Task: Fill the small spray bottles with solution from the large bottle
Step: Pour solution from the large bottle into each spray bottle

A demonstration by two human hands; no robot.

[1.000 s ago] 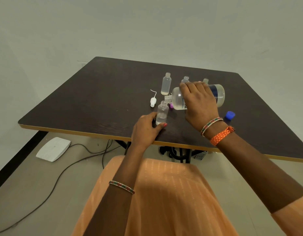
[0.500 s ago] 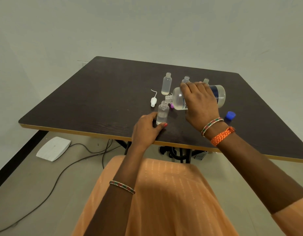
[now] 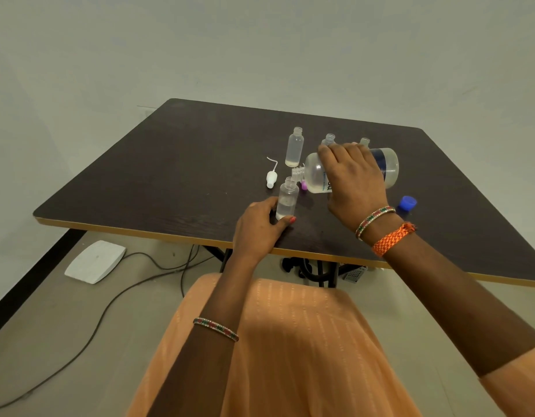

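Note:
My right hand (image 3: 352, 182) grips the large clear bottle (image 3: 316, 176), tipped on its side with its open neck over the mouth of a small spray bottle (image 3: 286, 202). That small bottle stands upright, partly filled, and my left hand (image 3: 258, 228) holds its base between thumb and fingers. Another small open bottle (image 3: 294, 147) stands behind with a little liquid at its bottom. Two more small bottle necks (image 3: 329, 138) (image 3: 364, 142) show behind my right hand. A white spray head (image 3: 271, 176) with its tube lies on the dark table (image 3: 170, 182).
A blue cap (image 3: 408, 203) lies on the table right of my right wrist. Something small and pink (image 3: 304, 185) sits under the large bottle's neck. On the floor to the left are a white flat device (image 3: 95, 262) and cables (image 3: 110, 302).
The large bottle has tilted slightly further over the small bottle's mouth. Both hands stay in place.

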